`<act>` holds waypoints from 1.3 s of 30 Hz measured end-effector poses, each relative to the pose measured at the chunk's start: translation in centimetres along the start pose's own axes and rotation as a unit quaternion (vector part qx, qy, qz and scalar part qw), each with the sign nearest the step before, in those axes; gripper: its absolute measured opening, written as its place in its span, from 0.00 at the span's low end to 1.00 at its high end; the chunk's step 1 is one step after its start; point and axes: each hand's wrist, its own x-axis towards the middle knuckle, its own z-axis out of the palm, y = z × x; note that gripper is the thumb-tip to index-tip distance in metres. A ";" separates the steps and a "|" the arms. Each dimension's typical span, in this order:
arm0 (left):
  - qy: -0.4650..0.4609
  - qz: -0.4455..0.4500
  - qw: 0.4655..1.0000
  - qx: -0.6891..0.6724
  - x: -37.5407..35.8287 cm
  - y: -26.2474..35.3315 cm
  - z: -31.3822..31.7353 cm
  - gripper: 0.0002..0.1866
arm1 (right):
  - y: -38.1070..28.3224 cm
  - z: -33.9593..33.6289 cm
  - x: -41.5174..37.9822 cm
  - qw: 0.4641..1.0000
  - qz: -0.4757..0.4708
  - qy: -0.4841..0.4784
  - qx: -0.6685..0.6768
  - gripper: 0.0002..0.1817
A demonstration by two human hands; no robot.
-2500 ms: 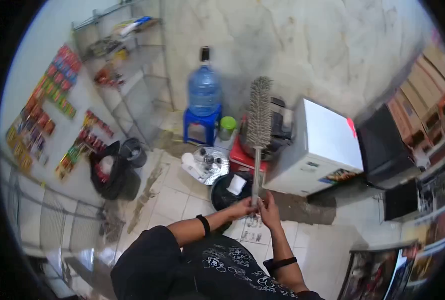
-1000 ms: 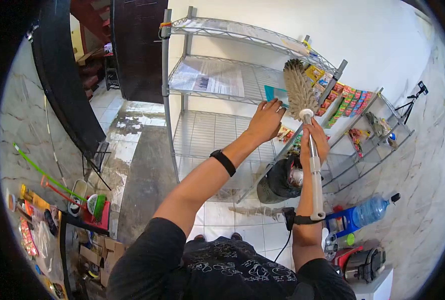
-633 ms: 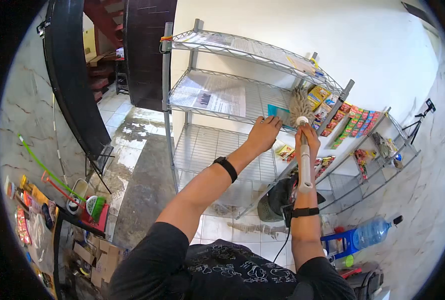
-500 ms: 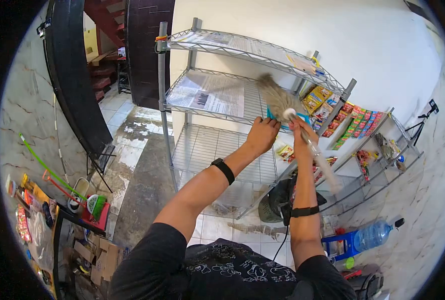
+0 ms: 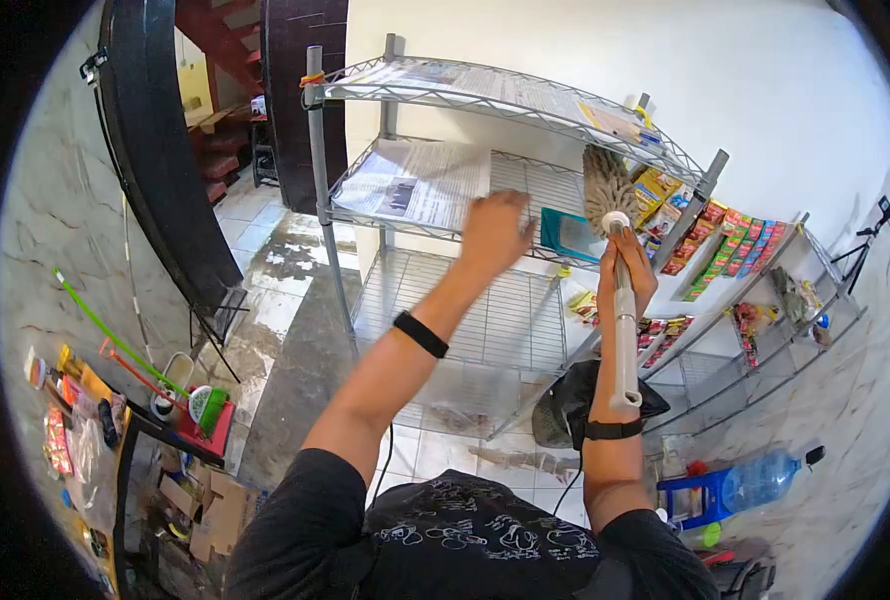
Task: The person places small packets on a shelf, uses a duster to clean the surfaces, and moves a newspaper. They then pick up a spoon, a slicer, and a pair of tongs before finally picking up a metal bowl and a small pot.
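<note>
My right hand (image 5: 635, 265) is wrapped round the pale handle of a duster (image 5: 613, 190), just below its fluffy grey-brown head. The head is upright at the right end of the middle shelf (image 5: 535, 180) of a wire rack, and the handle slants down over my forearm. Over the front edge of that shelf is my left hand (image 5: 500, 228), slightly blurred, holding nothing, with thumb and fingers apart. It is near the right edge of a newspaper sheet (image 5: 425, 185). Between my hands, a teal flat tray-like thing (image 5: 570, 235) lies on the shelf.
Newspaper (image 5: 485, 85) also covers the top shelf. Snack packets (image 5: 655, 195) and hanging sachet strips (image 5: 725, 240) are to the right. Below stands a bin with a black bag (image 5: 575, 395). A blue water bottle (image 5: 760, 480) is at lower right; a green-handled broom (image 5: 105, 325) is at left.
My left hand has moved left, away from the teal thing, towards the newspaper. The duster has swung right and more upright in my right hand, uncovering the teal thing.
</note>
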 end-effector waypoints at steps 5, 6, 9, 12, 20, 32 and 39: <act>-0.107 -0.097 0.986 0.083 0.8 -4.0 -2.8 0.24 | -0.5 -0.8 -0.1 0.999 0.025 0.001 -0.036 0.09; -0.158 -0.115 0.975 0.102 0.7 -4.7 -2.2 0.26 | -0.5 -0.7 -0.3 0.999 0.027 0.002 -0.036 0.09; -0.260 -0.142 0.954 0.050 1.4 -6.3 -1.4 0.30 | -0.1 0.1 -1.2 0.998 0.047 -0.050 0.007 0.08; -0.284 -0.151 0.945 0.065 2.5 -6.4 -1.8 0.29 | -1.1 0.1 -0.9 0.949 0.225 -0.025 0.222 0.08; -0.250 -0.033 0.959 0.132 5.0 -10.8 -0.7 0.29 | -2.2 -0.6 -0.2 0.989 0.123 0.010 0.086 0.08; -0.387 0.213 0.867 0.231 7.6 -10.9 -1.1 0.19 | -0.5 -3.2 -2.2 0.973 0.189 0.031 0.126 0.11; -0.018 0.025 0.988 0.151 10.2 -14.5 -4.8 0.13 | 2.7 -1.5 -1.8 0.992 0.086 0.072 0.060 0.09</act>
